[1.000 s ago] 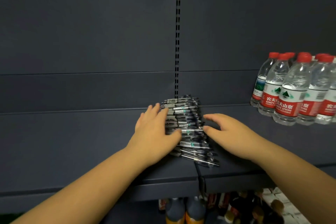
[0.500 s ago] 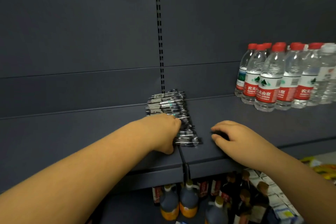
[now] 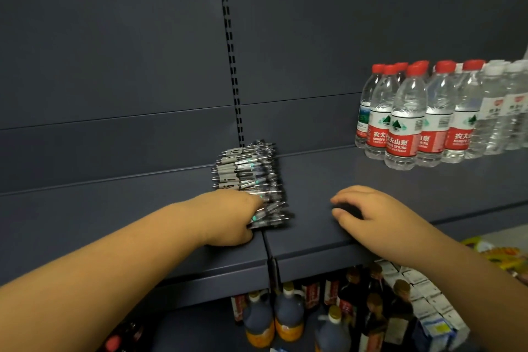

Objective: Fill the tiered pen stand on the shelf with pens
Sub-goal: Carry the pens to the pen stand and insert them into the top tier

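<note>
Left hand (image 3: 231,217) reached onto the dark grey metal shelf (image 3: 314,240), its fingers curled into the near end of the stacked row of clear-barrelled pens with grey grips (image 3: 248,171), gripping some of them. That pen pile lay on the shelf against the back panel, below the slotted black upright strip (image 3: 230,51). Right hand (image 3: 368,211) rested just right of the pens, apart from them, fingers loosely bent over the shelf and holding nothing. Farther right stood red-capped clear plastic water bottles (image 3: 403,120). Dark sauce bottles with yellow labels (image 3: 274,320) stood on the level beneath.
</note>
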The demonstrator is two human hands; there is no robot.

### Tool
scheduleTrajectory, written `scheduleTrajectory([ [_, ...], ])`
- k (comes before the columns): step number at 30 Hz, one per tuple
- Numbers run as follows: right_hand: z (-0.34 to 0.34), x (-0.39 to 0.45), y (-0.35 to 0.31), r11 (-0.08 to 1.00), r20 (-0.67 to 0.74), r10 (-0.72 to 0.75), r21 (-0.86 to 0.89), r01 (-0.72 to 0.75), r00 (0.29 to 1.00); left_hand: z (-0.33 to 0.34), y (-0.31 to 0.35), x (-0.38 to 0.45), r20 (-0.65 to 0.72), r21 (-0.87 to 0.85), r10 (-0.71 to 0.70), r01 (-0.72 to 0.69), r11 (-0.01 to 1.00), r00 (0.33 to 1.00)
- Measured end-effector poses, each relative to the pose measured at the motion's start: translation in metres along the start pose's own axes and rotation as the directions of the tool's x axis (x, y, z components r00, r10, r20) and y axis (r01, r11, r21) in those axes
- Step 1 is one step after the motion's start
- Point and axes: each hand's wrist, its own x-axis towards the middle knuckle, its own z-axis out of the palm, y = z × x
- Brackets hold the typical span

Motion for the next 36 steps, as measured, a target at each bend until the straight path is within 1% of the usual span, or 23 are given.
scheduleTrajectory([
  [6, 0.005, 0.009, 0.002, 0.999, -0.004, -0.049, 0.014, 0.049, 0.999, 0.011, -0.002, -0.011, -0.173, 0.08, -0.022, 0.037, 0.996, 0.985],
  [8, 0.006, 0.012, 0.001, 0.997, -0.01, -0.07, 0.016, 0.07, 0.998, 0.012, -0.003, -0.015, -0.221, 0.07, -0.044, 0.06, 0.996, 0.974],
  [12, 0.009, 0.018, -0.001, 0.993, -0.015, -0.114, 0.031, 0.115, 0.993, 0.012, -0.005, -0.023, -0.303, -0.042, -0.134, 0.127, 0.991, 0.944],
  [15, 0.012, 0.027, -0.003, 0.988, -0.018, -0.146, 0.046, 0.147, 0.989, 0.013, -0.011, -0.029, -0.343, -0.237, -0.293, 0.22, 0.946, 0.892],
  [16, 0.013, 0.031, -0.003, 0.987, -0.018, -0.15, 0.051, 0.151, 0.989, 0.013, -0.014, -0.031, -0.35, -0.328, -0.363, 0.25, 0.911, 0.864],
  [18, 0.016, 0.038, -0.006, 0.986, -0.029, -0.154, 0.064, 0.156, 0.988, 0.013, -0.022, -0.036, -0.347, -0.525, -0.495, 0.272, 0.807, 0.797],
  [20, 0.019, 0.046, -0.013, 0.981, -0.047, -0.174, 0.077, 0.178, 0.984, 0.014, -0.03, -0.041, -0.332, -0.705, -0.621, 0.251, 0.663, 0.71],
  [22, 0.022, 0.055, -0.026, 0.973, -0.054, -0.215, 0.078, 0.219, 0.975, 0.015, -0.039, -0.048, -0.255, -0.874, -0.76, 0.194, 0.446, 0.598],
  [24, 0.024, 0.063, -0.044, 0.962, -0.042, -0.261, 0.079, 0.263, 0.965, 0.017, -0.05, -0.058, -0.134, -0.977, -0.851, 0.079, 0.2, 0.508],
  [25, 0.026, 0.068, -0.053, 0.955, -0.04, -0.283, 0.077, 0.286, 0.958, 0.019, -0.056, -0.065, -0.089, -0.994, -0.873, 0.014, 0.109, 0.48],
  [26, 0.027, 0.072, -0.064, 0.949, -0.039, -0.305, 0.074, 0.307, 0.952, 0.022, -0.063, -0.073, -0.068, -0.998, -0.885, -0.035, 0.059, 0.46],
  [27, 0.029, 0.077, -0.075, 0.942, -0.039, -0.327, 0.068, 0.329, 0.944, 0.025, -0.07, -0.082, -0.061, -0.997, -0.894, -0.063, 0.037, 0.444],
  [28, 0.031, 0.081, -0.088, 0.934, -0.04, -0.349, 0.063, 0.351, 0.936, 0.029, -0.076, -0.093, -0.058, -0.997, -0.903, -0.061, 0.036, 0.426],
  [30, 0.037, 0.088, -0.114, 0.916, -0.044, -0.394, 0.056, 0.396, 0.918, 0.034, -0.089, -0.117, -0.048, -0.998, -0.921, 0.014, 0.059, 0.387],
  [32, 0.046, 0.094, -0.143, 0.899, -0.03, -0.437, 0.032, 0.438, 0.899, 0.04, -0.102, -0.142, -0.011, -0.994, -0.937, 0.099, 0.049, 0.35],
  [34, 0.057, 0.097, -0.175, 0.877, 0.007, -0.48, -0.003, 0.48, 0.877, 0.044, -0.117, -0.171, 0.025, -0.992, -0.945, 0.126, 0.017, 0.326],
  [36, 0.07, 0.1, -0.21, 0.854, 0.048, -0.517, -0.034, 0.519, 0.854, 0.048, -0.131, -0.206, 0.048, -0.993, -0.95, 0.114, -0.013, 0.308],
])
